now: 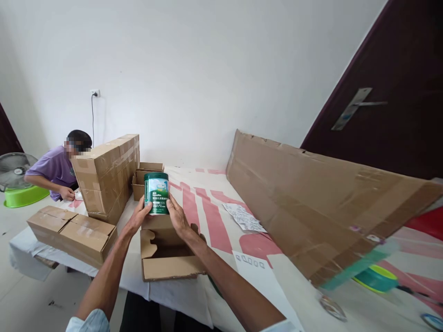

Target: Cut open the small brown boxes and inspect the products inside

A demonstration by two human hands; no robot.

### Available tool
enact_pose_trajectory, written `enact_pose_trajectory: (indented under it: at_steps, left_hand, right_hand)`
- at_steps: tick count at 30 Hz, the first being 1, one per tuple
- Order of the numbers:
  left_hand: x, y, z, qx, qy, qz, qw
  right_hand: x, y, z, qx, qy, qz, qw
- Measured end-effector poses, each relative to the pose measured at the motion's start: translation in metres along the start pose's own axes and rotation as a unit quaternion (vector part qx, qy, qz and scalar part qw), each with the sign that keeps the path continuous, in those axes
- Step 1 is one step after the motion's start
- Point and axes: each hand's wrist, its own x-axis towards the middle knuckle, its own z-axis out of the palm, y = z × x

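Note:
A green can (157,193) with a dark green lid and a printed label is held upright between my two hands. My left hand (140,214) grips its left side, thumb toward the front. On the other side my right hand (177,214) closes around it in the same way. Below the can, an opened cardboard box (173,267) stands at the near edge of the table, its flaps up; my right forearm hides part of it. Another small open box (140,184) sits just behind the can.
Stacked taped cartons (104,180) and a long carton (74,230) stand to the left. A co-worker (57,170) bends beside them, near a fan (19,168). A large cardboard panel (311,203) leans at the right. Papers (244,216) and a tape roll (332,308) lie on the cloth.

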Motion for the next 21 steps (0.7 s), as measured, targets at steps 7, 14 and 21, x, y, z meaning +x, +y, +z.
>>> enact_pose_trajectory:
  at_steps: [7, 14, 21]
  left_hand:
    - [0.009, -0.028, -0.009, -0.014, -0.012, -0.041, 0.999]
    - [0.006, -0.038, -0.008, -0.042, -0.021, -0.049, 0.998]
    - [0.008, -0.042, -0.009, -0.049, -0.024, -0.062, 0.997]
  right_hand:
    - [0.005, 0.032, 0.003, -0.004, -0.008, 0.024, 1.0]
    - [0.004, 0.051, 0.002, -0.022, -0.002, 0.027, 0.999]
    - [0.005, 0.05, 0.0, -0.068, -0.027, -0.011, 0.997]
